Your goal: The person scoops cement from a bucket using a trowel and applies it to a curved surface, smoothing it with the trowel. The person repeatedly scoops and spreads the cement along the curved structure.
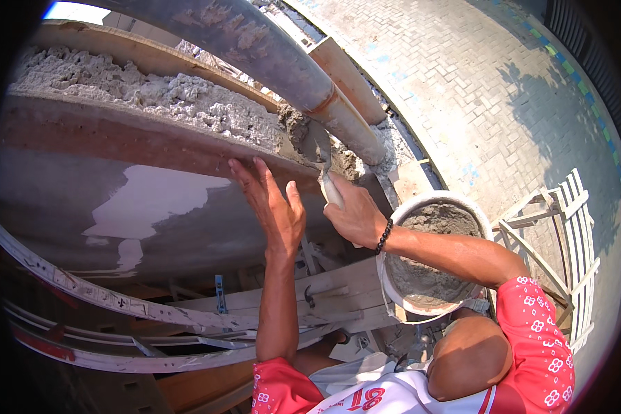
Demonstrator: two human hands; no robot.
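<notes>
My right hand [358, 210] is wrapped round the pale handle of a trowel [317, 145]. The trowel's blade rests among wet grey mortar [294, 127], beside the lower end of a thick grey pipe [255, 52]. To the left, my left hand [276, 210] is open and holds nothing, its fingers spread close to the edge of a long brown board [131, 134]; whether the fingertips touch it I cannot tell. Rough, pale concrete [179, 100] fills the space behind that board. Below my right forearm stands a white bucket [485, 224] with grey mortar inside.
A ladder [158, 315] with paint-marked rails curves across the lower left. Planks [352, 290] lie under my arms. On the right a white slatted wooden frame [576, 255] leans beside the bucket. Paved ground [448, 90] stretches beyond the pipe.
</notes>
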